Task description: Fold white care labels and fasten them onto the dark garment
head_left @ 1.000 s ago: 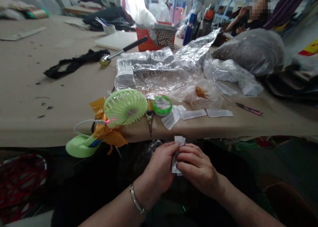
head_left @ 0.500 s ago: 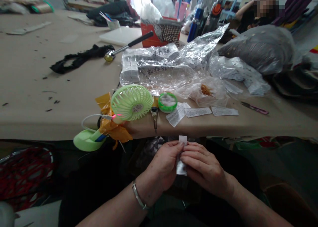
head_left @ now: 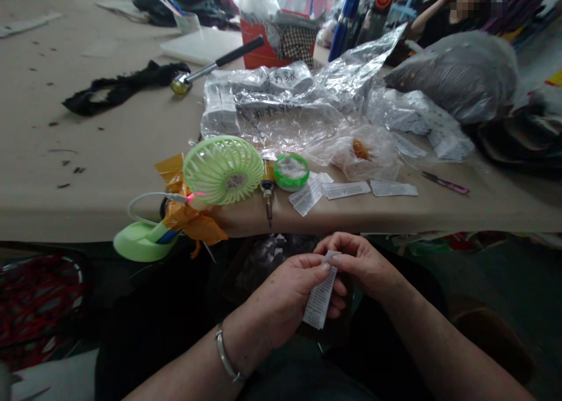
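Observation:
A narrow white printed label (head_left: 320, 300) is held between my two hands, just off the table's front edge. My left hand (head_left: 292, 295), with a silver bangle at the wrist, pinches it near the upper end, thumb on top. My right hand (head_left: 357, 263) grips the same top end between thumb and fingers. The label's lower part hangs free, tilted down to the left, with small print facing me. On the table edge above lie more printed labels (head_left: 309, 195), beside a green round tub (head_left: 291, 172) with white stuff in it.
A light green fan (head_left: 223, 171) taped to the edge stands left of a soldering iron-like tool (head_left: 268, 199). Clear plastic bags (head_left: 281, 111) with labels lie behind. Small pink-handled snips (head_left: 445, 182) rest at right. A person (head_left: 469, 9) is at the far right.
The label has turned from upright to slanting, its printed face now showing. My right hand has moved from lying over its side to pinching its top end. The view has shifted slightly.

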Motion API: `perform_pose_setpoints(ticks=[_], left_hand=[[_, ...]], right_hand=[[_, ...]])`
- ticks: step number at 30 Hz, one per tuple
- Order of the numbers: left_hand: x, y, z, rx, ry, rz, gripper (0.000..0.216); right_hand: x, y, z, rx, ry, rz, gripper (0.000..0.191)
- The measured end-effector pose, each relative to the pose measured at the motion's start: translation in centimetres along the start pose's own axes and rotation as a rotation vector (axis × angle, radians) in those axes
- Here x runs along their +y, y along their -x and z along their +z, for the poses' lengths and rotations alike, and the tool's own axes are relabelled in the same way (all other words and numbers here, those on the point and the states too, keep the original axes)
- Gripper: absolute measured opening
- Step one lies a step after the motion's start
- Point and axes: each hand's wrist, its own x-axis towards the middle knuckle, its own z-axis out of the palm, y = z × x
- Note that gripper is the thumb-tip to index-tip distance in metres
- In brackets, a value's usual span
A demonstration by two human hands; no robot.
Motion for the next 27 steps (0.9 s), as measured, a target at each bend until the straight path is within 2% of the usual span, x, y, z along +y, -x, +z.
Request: perform_pose_setpoints(ticks=[9, 18, 20, 23, 25, 27], left_hand=[[-0.6, -0.2, -1.3, -0.205, 0.131, -0.038, 0.021], [-0.7, 0.1, -1.8, -0.127, 0.111, -0.031, 0.017], [-0.5, 0.3, -1.7, -0.116, 0.089, -0.021, 0.018], [-0.2, 0.6, -1.5, -0.12, 0.058, -0.011, 0.02], [-0.2, 0.8, -1.3, -0.119, 0.029, -0.02, 0.021], [-0.3, 0.8, -1.1, -0.114, -0.008, -0.033, 0.023]], right_hand=[[-0.2, 0.4, 0.9, 0.055, 0.143, -0.008, 0.013], [0.3, 0.6, 1.3, 0.073, 0.168, 0.005, 0.012], [0.4, 0.6, 0.9, 0.026, 0.099, 0.013, 0.026], [0.5, 0.4, 0.1, -0.136, 0.005, 0.068, 0.049], [0.6, 0.2, -0.1, -0.22, -0.014, 0.103, 0.052], [0.6, -0.2, 0.1, -0.241, -0.036, 0.095, 0.043]])
